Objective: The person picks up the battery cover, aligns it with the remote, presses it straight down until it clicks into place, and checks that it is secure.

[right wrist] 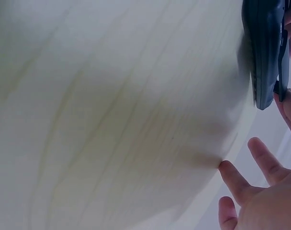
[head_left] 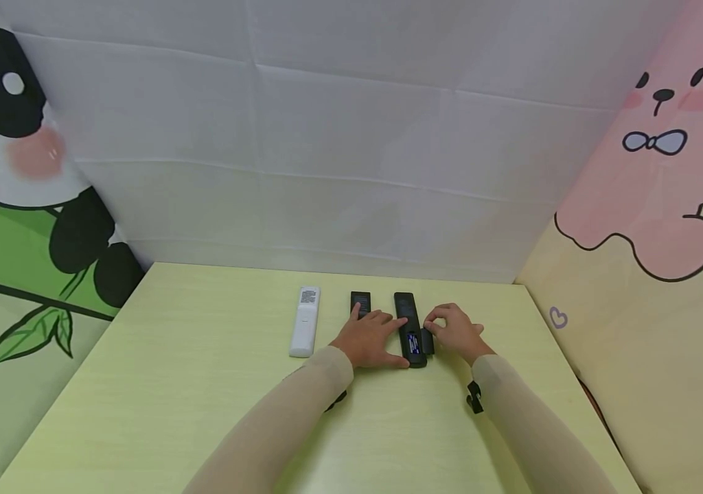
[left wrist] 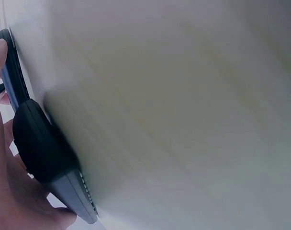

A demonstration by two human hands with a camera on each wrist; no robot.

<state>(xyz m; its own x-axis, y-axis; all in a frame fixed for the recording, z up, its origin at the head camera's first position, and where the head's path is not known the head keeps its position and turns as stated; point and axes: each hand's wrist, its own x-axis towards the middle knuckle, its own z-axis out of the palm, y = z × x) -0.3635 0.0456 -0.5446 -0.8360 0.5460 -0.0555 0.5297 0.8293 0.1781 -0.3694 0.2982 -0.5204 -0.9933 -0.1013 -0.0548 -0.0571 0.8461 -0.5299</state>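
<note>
A black remote control (head_left: 408, 312) lies face down with its battery compartment open and batteries (head_left: 413, 343) showing inside. My left hand (head_left: 369, 339) spreads over a second black remote control (head_left: 360, 300), its thumb and index finger touching the left edge of the first one. Part of the second remote is hidden under that hand; its dark body (left wrist: 45, 139) shows in the left wrist view. With thumb and finger, my right hand (head_left: 458, 333) pinches the small black battery cover (head_left: 428, 341) beside the compartment. In the right wrist view the cover (right wrist: 283, 67) stands at the remote's side.
A white remote control (head_left: 305, 321) lies back up to the left of the black ones. The pale table (head_left: 203, 384) meets a white cloth wall (head_left: 339, 213) at the back. Side walls with cartoon prints stand at left and right.
</note>
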